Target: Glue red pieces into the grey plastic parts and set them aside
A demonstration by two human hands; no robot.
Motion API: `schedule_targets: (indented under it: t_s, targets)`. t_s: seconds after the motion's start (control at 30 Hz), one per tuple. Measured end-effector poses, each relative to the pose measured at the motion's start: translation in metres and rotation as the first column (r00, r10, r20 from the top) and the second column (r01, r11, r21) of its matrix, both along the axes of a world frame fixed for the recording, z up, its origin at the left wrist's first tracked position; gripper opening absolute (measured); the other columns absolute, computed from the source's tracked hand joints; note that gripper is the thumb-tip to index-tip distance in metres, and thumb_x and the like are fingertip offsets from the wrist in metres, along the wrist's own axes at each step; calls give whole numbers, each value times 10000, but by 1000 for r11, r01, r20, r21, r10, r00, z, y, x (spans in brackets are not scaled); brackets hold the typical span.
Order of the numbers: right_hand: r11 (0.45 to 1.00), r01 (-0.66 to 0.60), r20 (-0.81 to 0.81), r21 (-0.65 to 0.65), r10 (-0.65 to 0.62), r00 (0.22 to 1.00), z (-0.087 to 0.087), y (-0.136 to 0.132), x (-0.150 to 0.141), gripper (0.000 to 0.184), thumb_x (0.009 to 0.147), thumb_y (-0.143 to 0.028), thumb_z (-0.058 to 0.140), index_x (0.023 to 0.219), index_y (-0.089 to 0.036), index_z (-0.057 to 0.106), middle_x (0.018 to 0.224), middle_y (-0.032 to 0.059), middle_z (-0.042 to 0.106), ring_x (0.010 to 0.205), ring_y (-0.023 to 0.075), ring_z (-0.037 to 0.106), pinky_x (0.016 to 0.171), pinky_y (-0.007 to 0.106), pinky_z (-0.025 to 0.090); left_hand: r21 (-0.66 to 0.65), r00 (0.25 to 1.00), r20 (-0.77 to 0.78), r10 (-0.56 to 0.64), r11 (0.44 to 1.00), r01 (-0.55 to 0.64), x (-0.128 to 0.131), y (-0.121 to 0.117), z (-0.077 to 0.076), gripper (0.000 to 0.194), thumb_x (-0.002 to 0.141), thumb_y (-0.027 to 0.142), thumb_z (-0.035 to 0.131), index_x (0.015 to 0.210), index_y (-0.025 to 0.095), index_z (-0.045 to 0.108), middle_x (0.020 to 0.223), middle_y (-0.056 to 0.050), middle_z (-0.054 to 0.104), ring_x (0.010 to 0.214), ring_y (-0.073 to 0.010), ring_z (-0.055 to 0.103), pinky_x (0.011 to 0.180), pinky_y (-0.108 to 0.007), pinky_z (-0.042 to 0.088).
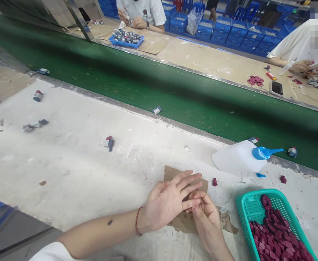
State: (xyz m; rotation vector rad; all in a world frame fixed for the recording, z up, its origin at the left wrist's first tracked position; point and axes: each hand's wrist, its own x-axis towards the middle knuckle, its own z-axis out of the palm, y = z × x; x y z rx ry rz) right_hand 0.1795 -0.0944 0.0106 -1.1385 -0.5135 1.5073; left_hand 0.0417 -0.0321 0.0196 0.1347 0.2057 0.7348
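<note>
My left hand (169, 197) is held palm up with its fingers stretched out over a piece of brown cardboard (186, 217) on the white worktable. My right hand (206, 214) lies just beside it, with its fingertips pinching one of the left hand's fingers. Neither hand holds an object that I can see. A red string bracelet (137, 221) circles my left wrist. Right of my hands stands a teal basket (250, 208) filled with several small maroon pieces (275, 235).
A white glue bottle (237, 157) with a blue nozzle lies on its side near the green conveyor belt (175, 90). Small grey and red parts (109, 142) are scattered on the table. Two other people work across the belt, one beside a blue tray (126, 38).
</note>
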Motion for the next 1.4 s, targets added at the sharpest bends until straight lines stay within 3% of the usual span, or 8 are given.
schedule_targets:
  t_s: [0.37, 0.63, 0.93, 1.1, 1.23, 1.3, 1.4]
  targets:
    - [1000, 10, 47, 28, -11, 999, -6, -3, 0, 285, 749, -436, 793, 901, -235, 661, 808, 19, 634, 686, 155, 571, 652, 253, 514, 258, 989, -142, 35, 966, 3, 0, -9, 3, 616, 734, 488, 731, 1281, 252, 575, 1545, -106, 340, 1471, -367, 175, 1158, -544, 200]
    - [998, -9, 113, 66, 1, 994, -1, -3, -1, 246, 781, -431, 764, 893, -227, 686, 812, 23, 629, 697, 156, 571, 665, 259, 509, 436, 983, -173, 55, 900, 26, 0, -12, -3, 648, 756, 576, 713, 1328, 322, 546, 1576, -81, 277, 1487, -360, 120, 1151, -565, 185]
    - [996, -41, 241, 77, 22, 970, -5, -8, 1, 270, 825, -468, 710, 960, -236, 740, 891, 64, 727, 786, 205, 655, 720, 301, 545, 675, 965, -236, 114, 733, 79, -6, -15, -3, 651, 830, 626, 593, 1379, 299, 464, 1572, -119, 205, 1496, -347, 93, 1159, -580, 175]
    - [991, -52, 345, 121, 7, 939, -4, -10, 2, 239, 850, -448, 681, 920, -229, 747, 827, 59, 728, 767, 221, 676, 756, 339, 564, 800, 950, -215, 226, 598, 40, -4, -19, -2, 646, 858, 592, 566, 1414, 294, 429, 1561, -121, 236, 1461, -369, 197, 1143, -554, 266]
    - [986, -85, 422, 147, 15, 906, -1, -9, 2, 253, 881, -449, 637, 943, -235, 755, 925, 84, 738, 933, 265, 686, 873, 391, 551, 840, 929, -226, 292, 542, 34, -3, -22, -1, 633, 873, 584, 543, 1424, 298, 424, 1547, -120, 262, 1444, -376, 229, 1132, -543, 298]
    - [981, -77, 434, 176, -7, 901, 0, -8, 1, 261, 886, -458, 630, 948, -241, 762, 952, 85, 735, 996, 271, 674, 893, 393, 546, 840, 932, -224, 284, 542, 37, -3, -21, -1, 620, 874, 574, 547, 1420, 305, 431, 1546, -112, 261, 1451, -377, 211, 1144, -555, 272]
    - [982, -32, 397, 186, -45, 917, -1, -7, 0, 234, 886, -431, 646, 996, -256, 757, 1035, 85, 722, 1014, 255, 673, 818, 341, 573, 772, 953, -197, 232, 635, 5, -4, -16, -2, 582, 867, 578, 570, 1382, 327, 471, 1558, -88, 236, 1468, -362, 169, 1147, -542, 275]
